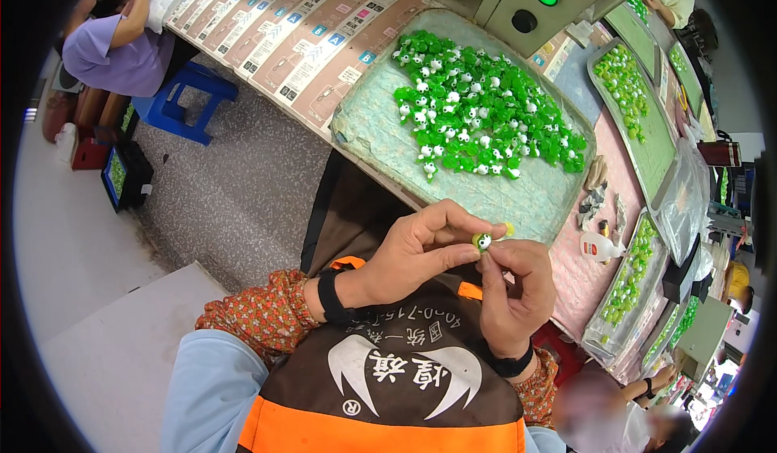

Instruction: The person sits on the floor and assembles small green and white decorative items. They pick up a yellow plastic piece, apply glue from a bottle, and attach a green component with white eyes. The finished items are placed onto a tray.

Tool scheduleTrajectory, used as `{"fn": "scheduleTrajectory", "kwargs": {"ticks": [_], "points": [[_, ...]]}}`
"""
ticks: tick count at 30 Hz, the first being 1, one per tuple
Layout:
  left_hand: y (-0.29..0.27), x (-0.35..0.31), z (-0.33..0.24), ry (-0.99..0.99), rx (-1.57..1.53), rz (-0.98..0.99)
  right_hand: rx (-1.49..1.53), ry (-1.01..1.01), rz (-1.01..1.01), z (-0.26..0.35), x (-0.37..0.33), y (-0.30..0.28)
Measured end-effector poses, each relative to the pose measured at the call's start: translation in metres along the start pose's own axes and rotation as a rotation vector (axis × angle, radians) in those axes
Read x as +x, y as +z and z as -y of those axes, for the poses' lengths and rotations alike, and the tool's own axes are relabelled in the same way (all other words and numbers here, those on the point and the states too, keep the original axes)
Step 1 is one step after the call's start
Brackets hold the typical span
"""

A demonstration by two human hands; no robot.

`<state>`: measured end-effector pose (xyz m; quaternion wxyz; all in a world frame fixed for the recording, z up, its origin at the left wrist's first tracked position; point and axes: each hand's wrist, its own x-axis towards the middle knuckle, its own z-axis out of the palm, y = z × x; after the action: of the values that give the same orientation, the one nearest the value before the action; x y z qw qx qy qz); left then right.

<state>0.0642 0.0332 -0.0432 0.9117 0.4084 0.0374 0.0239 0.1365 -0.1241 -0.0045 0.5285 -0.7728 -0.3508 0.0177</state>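
Observation:
In front of my chest, both hands meet over a small green-and-white toy figure (483,243) with dark dots on its white part. The thumb and fingertips of my left hand (409,255) pinch it from the left. Against its right side press the thumb and fingers of my right hand (518,287), also closed. A small yellow-green piece (509,230) shows just above the right fingers; whether it belongs to the figure I cannot tell. Beyond my hands lies a large tray (372,133) with a pale blue-green lining, holding a heap of similar green-and-white pieces (477,105).
A grey control box (518,0) with lit buttons stands behind the tray. To the right are a white bottle (597,247) and more trays of green pieces (627,291). On the left, a person in purple (121,52) sits by a blue stool (186,97).

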Motion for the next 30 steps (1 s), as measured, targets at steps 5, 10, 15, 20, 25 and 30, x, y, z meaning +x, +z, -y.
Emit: {"fn": "scheduleTrajectory", "kwargs": {"ticks": [5, 10, 15, 20, 25, 30], "points": [[0.004, -0.002, -0.007, 0.033, 0.184, -0.051, -0.103, -0.060, 0.016, 0.005, 0.004, -0.001], [0.007, -0.003, -0.012, 0.042, 0.295, -0.065, -0.053, -0.001, -0.049, 0.008, 0.002, 0.001], [0.008, -0.002, -0.010, 0.062, 0.296, -0.062, 0.096, 0.079, -0.050, 0.004, -0.004, 0.000], [0.006, -0.002, -0.008, 0.049, 0.221, -0.045, 0.064, 0.052, -0.013, 0.005, -0.004, -0.003], [0.006, -0.002, -0.009, 0.021, 0.211, -0.030, -0.031, 0.010, -0.047, 0.009, 0.001, -0.001], [0.005, -0.003, -0.006, 0.034, 0.214, -0.023, -0.085, -0.026, -0.024, 0.011, 0.004, -0.002]]}}
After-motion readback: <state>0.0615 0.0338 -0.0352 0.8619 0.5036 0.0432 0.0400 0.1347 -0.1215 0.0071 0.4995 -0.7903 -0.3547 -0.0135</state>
